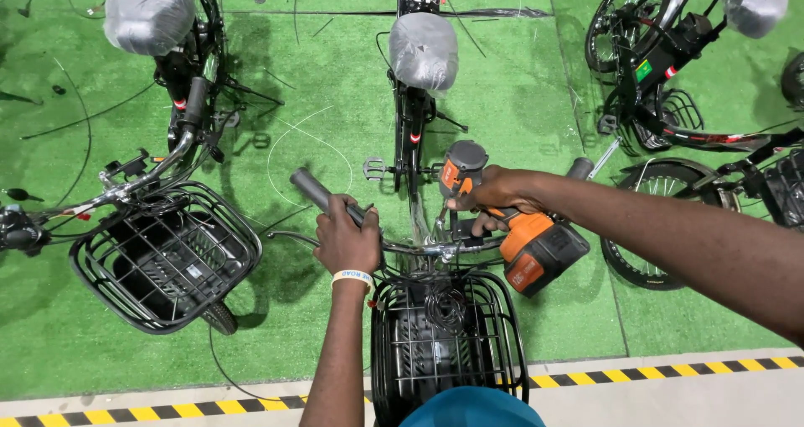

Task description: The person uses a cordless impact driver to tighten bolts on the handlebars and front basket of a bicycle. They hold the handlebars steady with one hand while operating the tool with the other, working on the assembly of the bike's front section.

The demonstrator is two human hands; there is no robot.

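Observation:
I look down on a black bicycle standing on green matting. My left hand [346,240], with a white wristband, grips the left side of its handlebar [311,189] by the grey grip. My right hand [494,194] holds an orange and black cordless drill [521,240], its nose pointing down at the stem in the middle of the bar. A black wire basket [444,343] hangs on the front below my hands, with a coil of cable inside. The saddle [424,50] is wrapped in clear plastic.
A second bicycle with a black wire basket [166,255] stands at the left, a third bicycle [670,75] at the right, both with wrapped saddles. Loose cables lie on the matting. A yellow and black striped line [670,368] runs along the floor edge near me.

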